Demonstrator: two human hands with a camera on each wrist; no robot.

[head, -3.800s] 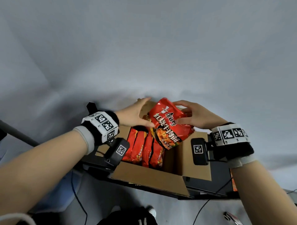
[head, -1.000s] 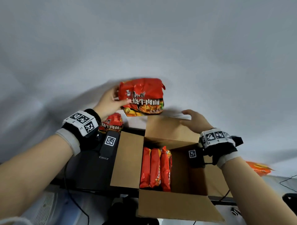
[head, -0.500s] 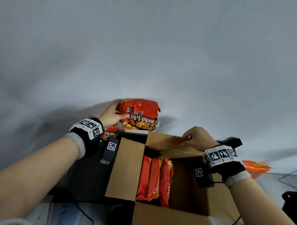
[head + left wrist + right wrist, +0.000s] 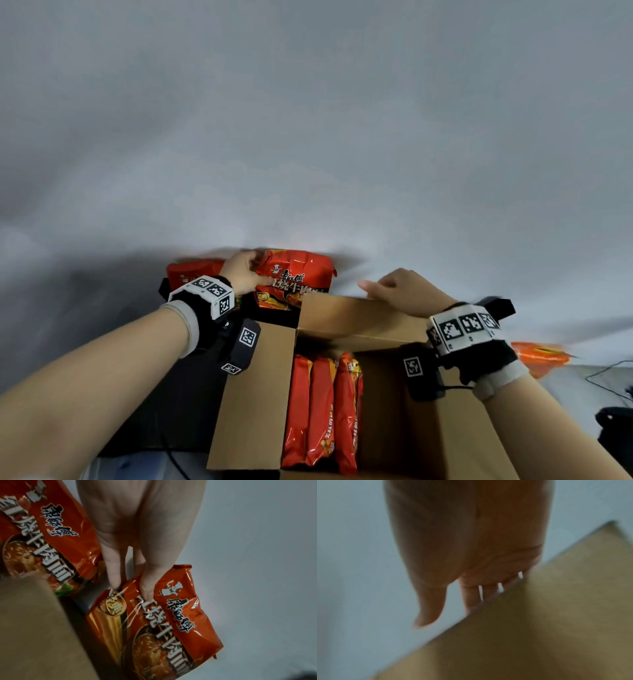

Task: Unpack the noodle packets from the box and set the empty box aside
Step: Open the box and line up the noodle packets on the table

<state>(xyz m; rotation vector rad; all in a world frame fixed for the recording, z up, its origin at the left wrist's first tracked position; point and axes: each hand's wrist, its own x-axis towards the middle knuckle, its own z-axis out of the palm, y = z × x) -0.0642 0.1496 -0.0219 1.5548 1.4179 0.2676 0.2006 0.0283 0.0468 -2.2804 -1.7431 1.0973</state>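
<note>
An open cardboard box point(image 4: 253, 394) stands in front of me with three red noodle packets point(image 4: 322, 411) on edge inside. My left hand point(image 4: 260, 274) point(image 4: 132, 589) pinches another red noodle packet point(image 4: 301, 277) point(image 4: 163, 622) by its end, low on the surface just behind the box. One more packet point(image 4: 195, 270) point(image 4: 42, 534) lies to its left. At the box's far flap point(image 4: 342, 311) point(image 4: 547, 615), my right hand point(image 4: 380, 287) point(image 4: 453, 608) hooks its fingers over the top edge, thumb sticking out free.
An orange-red packet point(image 4: 541, 356) lies on the surface at the right, beyond my right wrist. A black surface point(image 4: 178, 411) sits under the box on the left. A grey wall point(image 4: 308, 137) rises close behind the packets. Cables point(image 4: 606, 377) trail at the far right.
My left hand has brought the held packet down from above the box to the surface behind it, beside the other packet. The right hand stays on the far flap.
</note>
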